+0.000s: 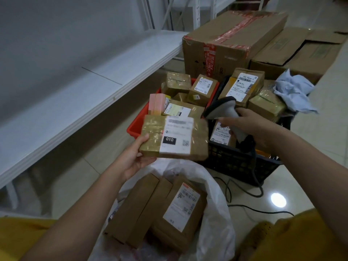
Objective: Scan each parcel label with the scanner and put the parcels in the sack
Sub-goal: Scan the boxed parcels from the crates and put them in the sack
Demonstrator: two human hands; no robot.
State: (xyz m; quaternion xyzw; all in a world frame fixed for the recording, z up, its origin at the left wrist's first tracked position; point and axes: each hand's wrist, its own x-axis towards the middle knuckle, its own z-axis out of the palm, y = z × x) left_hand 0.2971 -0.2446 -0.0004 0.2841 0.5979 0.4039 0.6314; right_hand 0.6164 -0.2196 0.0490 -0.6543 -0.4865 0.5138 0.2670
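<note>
We are gripping the parcel [174,137] at mid-frame in our left hand [135,159] above the sack [212,200], right hand [248,125] fingers curling round the scanner [224,108], risking a missed scan if the label tilts.

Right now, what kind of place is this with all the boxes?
Probably a parcel sorting or stock room. Labelled parcels fill a red crate and a black crate, a hand holds a scanner, and white metal shelving lines the wall.
</note>
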